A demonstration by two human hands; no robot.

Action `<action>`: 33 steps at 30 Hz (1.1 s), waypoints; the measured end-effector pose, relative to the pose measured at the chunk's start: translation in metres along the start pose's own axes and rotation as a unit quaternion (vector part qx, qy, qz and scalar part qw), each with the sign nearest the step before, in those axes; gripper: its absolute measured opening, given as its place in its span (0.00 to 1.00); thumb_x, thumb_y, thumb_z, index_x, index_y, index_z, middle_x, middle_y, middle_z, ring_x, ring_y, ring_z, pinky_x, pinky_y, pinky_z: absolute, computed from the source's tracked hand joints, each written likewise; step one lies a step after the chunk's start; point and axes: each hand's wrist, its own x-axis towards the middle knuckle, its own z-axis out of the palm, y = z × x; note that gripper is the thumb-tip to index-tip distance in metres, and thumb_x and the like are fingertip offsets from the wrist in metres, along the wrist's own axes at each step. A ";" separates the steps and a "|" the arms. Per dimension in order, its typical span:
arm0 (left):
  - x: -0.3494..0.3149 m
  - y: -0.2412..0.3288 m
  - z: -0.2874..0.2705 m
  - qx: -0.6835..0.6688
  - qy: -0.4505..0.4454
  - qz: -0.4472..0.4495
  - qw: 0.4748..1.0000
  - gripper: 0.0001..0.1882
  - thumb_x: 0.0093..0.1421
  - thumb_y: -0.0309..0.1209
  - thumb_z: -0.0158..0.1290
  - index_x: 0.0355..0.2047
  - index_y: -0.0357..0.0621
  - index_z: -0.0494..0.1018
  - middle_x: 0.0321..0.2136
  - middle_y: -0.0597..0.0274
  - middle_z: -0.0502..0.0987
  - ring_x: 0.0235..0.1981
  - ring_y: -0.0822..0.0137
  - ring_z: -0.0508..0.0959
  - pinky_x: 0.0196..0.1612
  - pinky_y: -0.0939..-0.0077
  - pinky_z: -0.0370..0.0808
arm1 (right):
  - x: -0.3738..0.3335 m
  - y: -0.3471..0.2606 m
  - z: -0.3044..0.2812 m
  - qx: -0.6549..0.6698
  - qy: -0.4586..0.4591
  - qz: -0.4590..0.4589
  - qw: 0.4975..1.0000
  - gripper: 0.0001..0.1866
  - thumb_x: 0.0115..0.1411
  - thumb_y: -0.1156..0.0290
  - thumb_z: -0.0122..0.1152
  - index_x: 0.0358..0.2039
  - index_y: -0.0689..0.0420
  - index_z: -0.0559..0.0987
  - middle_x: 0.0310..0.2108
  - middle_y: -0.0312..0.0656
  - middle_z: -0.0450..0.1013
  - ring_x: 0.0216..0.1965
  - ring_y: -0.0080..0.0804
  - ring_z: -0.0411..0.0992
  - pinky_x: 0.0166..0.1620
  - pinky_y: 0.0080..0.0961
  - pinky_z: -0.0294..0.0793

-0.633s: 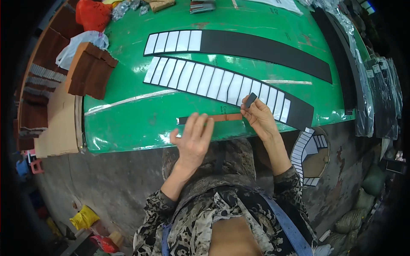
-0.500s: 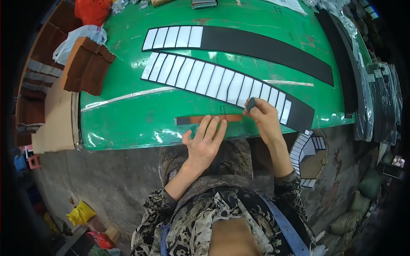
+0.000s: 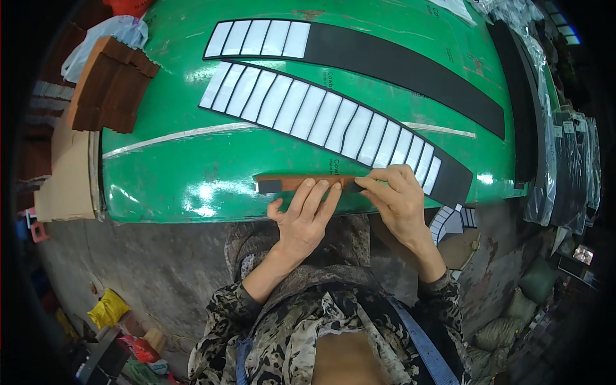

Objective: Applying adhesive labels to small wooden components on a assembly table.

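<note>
A narrow brown strip (image 3: 301, 183) lies flat along the near edge of the green table (image 3: 192, 179), with a thin black strip (image 3: 269, 187) laid on top of it, dark at its left end. The left hand (image 3: 305, 221) rests on the brown strip with fingers stretched out flat and close together, pressing down on its middle. The right hand (image 3: 398, 199) sits at the strip's right end, thumb and fingers pinched together on the black strip there.

The brown strip runs almost flush with the table's near edge; bare green surface lies open to its left and just behind it.

Farther back on the table lie two long black bands. The nearer band (image 3: 333, 125) carries a row of white rectangles along most of its length; the farther band (image 3: 385, 58) has five white rectangles at its left end and is plain black beyond. At the table's left edge sits one stack of brown pieces (image 3: 112, 83), with flat cardboard (image 3: 67, 173) beside it. At the table's right edge hang dark bands wrapped in clear plastic (image 3: 545, 128); their number I cannot tell.
</note>
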 end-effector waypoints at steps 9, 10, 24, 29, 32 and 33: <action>0.000 -0.001 0.001 -0.002 0.009 0.007 1.000 0.19 0.50 0.27 0.51 0.44 0.58 0.76 0.45 0.72 0.69 0.53 0.72 0.65 0.52 0.59 0.47 | 0.004 0.001 0.006 0.003 -0.002 0.005 1.000 0.18 0.39 0.78 0.68 0.35 0.55 0.81 0.33 0.35 0.74 0.33 0.34 0.67 0.35 0.28 0.67; 0.000 -0.001 0.002 0.000 0.006 0.002 1.000 0.19 0.51 0.29 0.51 0.44 0.59 0.75 0.45 0.73 0.69 0.52 0.73 0.66 0.53 0.58 0.46 | 0.004 0.001 0.006 0.002 -0.003 0.007 1.000 0.18 0.39 0.78 0.68 0.35 0.55 0.81 0.33 0.35 0.74 0.33 0.33 0.67 0.35 0.28 0.67; 0.002 -0.001 0.000 -0.009 0.012 0.010 1.000 0.19 0.50 0.26 0.51 0.43 0.55 0.76 0.45 0.70 0.68 0.53 0.70 0.64 0.51 0.59 0.49 | 0.004 0.001 0.009 -0.019 0.016 -0.010 1.000 0.16 0.39 0.77 0.68 0.33 0.55 0.81 0.30 0.34 0.73 0.31 0.32 0.67 0.30 0.25 0.70; 0.002 0.001 0.002 -0.005 0.008 -0.011 1.000 0.17 0.52 0.30 0.52 0.44 0.58 0.74 0.45 0.73 0.69 0.52 0.74 0.66 0.53 0.59 0.47 | -0.001 0.005 0.004 0.040 0.025 0.053 0.997 0.20 0.40 0.77 0.68 0.38 0.57 0.80 0.34 0.39 0.75 0.34 0.36 0.69 0.36 0.28 0.71; 0.002 0.001 0.003 -0.004 0.002 -0.014 1.000 0.17 0.52 0.29 0.52 0.44 0.57 0.74 0.45 0.73 0.68 0.52 0.74 0.66 0.51 0.60 0.48 | -0.012 0.015 0.002 0.063 0.034 0.110 0.991 0.23 0.41 0.77 0.69 0.42 0.58 0.79 0.38 0.42 0.75 0.38 0.38 0.71 0.40 0.30 0.71; 0.004 0.001 0.003 -0.008 0.004 -0.011 1.000 0.19 0.51 0.28 0.53 0.44 0.57 0.74 0.45 0.71 0.68 0.52 0.72 0.65 0.50 0.61 0.49 | -0.015 0.016 0.002 0.065 0.035 0.109 0.991 0.23 0.41 0.77 0.69 0.42 0.58 0.79 0.38 0.42 0.75 0.38 0.38 0.71 0.40 0.29 0.71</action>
